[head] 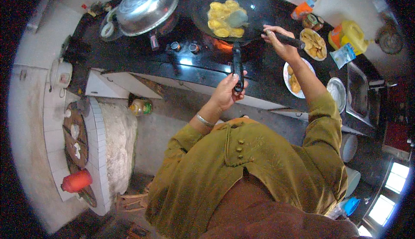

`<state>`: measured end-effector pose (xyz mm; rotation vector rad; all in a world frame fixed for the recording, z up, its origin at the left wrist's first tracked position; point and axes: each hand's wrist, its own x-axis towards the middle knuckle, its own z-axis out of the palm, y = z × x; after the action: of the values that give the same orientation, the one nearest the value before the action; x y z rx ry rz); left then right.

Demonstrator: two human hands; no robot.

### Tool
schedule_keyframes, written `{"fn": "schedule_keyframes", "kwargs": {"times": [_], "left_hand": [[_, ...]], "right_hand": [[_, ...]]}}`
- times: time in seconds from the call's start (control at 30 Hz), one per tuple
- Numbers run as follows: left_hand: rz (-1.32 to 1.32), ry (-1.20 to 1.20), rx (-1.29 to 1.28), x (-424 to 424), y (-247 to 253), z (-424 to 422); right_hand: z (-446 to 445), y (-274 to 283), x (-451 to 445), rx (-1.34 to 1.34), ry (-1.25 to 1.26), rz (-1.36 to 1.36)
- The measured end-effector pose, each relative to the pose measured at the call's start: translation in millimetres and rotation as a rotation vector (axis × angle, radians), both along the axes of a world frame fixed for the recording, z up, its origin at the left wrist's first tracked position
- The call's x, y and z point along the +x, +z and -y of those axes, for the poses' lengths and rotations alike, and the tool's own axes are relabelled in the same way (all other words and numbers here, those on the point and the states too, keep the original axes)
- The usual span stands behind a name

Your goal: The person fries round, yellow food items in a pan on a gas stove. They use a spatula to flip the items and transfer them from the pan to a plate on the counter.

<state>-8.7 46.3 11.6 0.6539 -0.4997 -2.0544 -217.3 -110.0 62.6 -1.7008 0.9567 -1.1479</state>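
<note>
My left hand [229, 91] is closed around the black handle [237, 64] of a dark wok [259, 15]. The wok sits over a burner with an orange flame [223, 44] showing beneath its near side. Several yellow food pieces [220, 15] lie together in the wok. My right hand [281, 43] grips the black handle of a spatula [290, 40]. The wide head [237, 18] of that spatula rests on or just over the right side of the food. Part of the food is hidden under it.
Right of the wok stand a plate of browned pieces [314, 46], a second plate [287, 80], a metal bowl [336, 93] and a yellow jug [351, 36]. A sink [358, 90] lies beyond. A large metal basin [146, 9] is upturned on the left. A cabinet door [129, 81] hangs ajar below.
</note>
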Motion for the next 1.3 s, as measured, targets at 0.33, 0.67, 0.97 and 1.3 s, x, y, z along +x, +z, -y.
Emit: {"fn": "schedule_keyframes", "kwargs": {"times": [0.33, 0.67, 0.97, 1.3], "left_hand": [[0.042, 0.012, -0.026, -0.3, 0.7, 0.8], [-0.042, -0.045, 0.010, 5.8, -0.4, -10.4], [-0.001, 0.300, 0.451, 80.0, -122.0, -85.6], [-0.076, 0.335, 0.535, 88.3, -152.2, -116.3]], "right_hand": [[-11.8, 26.1, 1.0, 0.312, -0.143, 0.285], [-25.0, 38.0, -17.3, 0.245, -0.171, 0.290], [-62.6, 29.2, -32.6, -0.144, -0.242, 0.149], [-81.2, 5.0, -23.7, -0.082, -0.291, 0.235]]}}
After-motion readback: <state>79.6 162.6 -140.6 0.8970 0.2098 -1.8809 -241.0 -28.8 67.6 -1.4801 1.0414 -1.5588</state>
